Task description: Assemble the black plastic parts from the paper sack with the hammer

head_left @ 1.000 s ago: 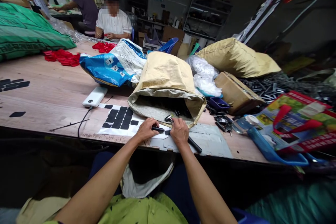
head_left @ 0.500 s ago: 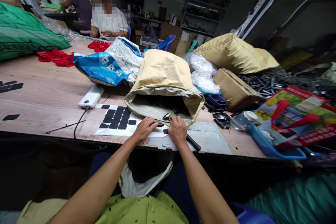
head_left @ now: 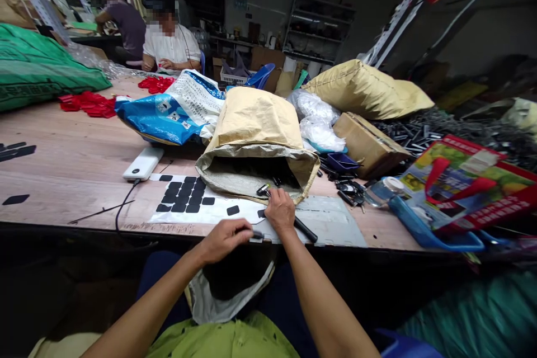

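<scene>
My left hand (head_left: pixel 226 239) is closed on a small dark piece (head_left: pixel 257 234) at the table's front edge, above an open bag (head_left: pixel 224 302) on my lap. At the mouth of the tan sack (head_left: pixel 260 120), my right hand (head_left: pixel 280 210) grips a small black part with a shiny metal end (head_left: pixel 263 190). Black parts lie inside the sack. A black rod-like handle (head_left: pixel 305 229) rests beside my right wrist. Left of the hands is a white sheet (head_left: pixel 218 212) with rows of black rounded pads (head_left: pixel 182 194) on it.
A white power bank (head_left: pixel 143 164) with a cable lies at the left. Behind it are a blue-and-white bag (head_left: pixel 176 109) and red pieces (head_left: pixel 90 104). At the right stand a cardboard box (head_left: pixel 369 145), a jar (head_left: pixel 384 190) and a blue tray (head_left: pixel 432 229). Two people sit beyond.
My left hand has moved down and toward me, off the white sheet, and a dark piece now shows at its fingertips. My right hand stays by the sack's mouth.
</scene>
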Demonstrator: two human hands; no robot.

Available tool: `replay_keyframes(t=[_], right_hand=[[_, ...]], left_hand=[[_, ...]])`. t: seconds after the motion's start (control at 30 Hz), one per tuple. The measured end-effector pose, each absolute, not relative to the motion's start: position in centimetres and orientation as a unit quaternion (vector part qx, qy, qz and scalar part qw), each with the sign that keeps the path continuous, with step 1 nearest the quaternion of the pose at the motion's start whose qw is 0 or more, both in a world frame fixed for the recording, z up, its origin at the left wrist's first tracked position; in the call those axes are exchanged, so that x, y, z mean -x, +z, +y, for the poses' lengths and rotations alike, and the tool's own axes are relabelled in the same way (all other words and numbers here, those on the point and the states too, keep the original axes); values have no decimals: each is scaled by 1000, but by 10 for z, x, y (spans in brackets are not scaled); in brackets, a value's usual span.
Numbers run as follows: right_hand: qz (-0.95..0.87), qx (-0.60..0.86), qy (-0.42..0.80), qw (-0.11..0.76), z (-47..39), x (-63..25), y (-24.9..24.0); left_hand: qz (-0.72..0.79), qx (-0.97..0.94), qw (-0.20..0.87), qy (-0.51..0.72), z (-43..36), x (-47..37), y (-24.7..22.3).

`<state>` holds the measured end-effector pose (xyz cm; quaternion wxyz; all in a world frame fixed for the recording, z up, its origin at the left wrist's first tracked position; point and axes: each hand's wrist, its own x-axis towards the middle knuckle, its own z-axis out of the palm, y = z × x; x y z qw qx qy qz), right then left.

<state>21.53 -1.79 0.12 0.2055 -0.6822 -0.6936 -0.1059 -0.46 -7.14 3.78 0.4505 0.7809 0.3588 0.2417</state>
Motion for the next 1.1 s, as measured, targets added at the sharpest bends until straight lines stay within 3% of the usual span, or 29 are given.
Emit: replay_keyframes(t=[0.07, 0.17, 0.33, 0.43, 0.57, 0.7, 0.73, 0.83, 0.93, 1.0, 1.1], right_hand=[[-692, 684, -106, 204, -18, -215, 0], [-692, 683, -105, 208, -18, -215, 0], [-692, 681, -102, 218, -19, -216, 1], [-693, 680, -100, 218, -19, -216, 1], [-693, 680, -102, 216, -19, -217, -1], [-693, 680, -108, 216, -19, -216, -1], [-693, 680, -108, 216, -19, -216, -1], [-693, 678, -108, 220, -19, -216, 0], [-694, 676, -108, 221, -20, -216, 3], [-696, 674, -108, 223, -20, -216, 4], [-696, 674, -109, 223, -21, -216, 6]], left_hand=[[363, -786, 479, 145, -97, 9, 24], [451, -789, 416, 33, -120, 12, -19], [556, -761, 324, -86, -126, 6, -93], [573, -742, 322, -131, -126, 2, -106], [512, -778, 344, -119, -120, -2, -65], [365, -754, 545, -23, -71, -9, 11], [361, -752, 551, 39, -50, -11, 26], [497, -766, 360, 193, 19, -19, 52], [675, -690, 163, 205, 80, -24, 48], [736, -645, 123, 167, 108, -25, 40], [754, -627, 148, 127, 131, -24, 30]])
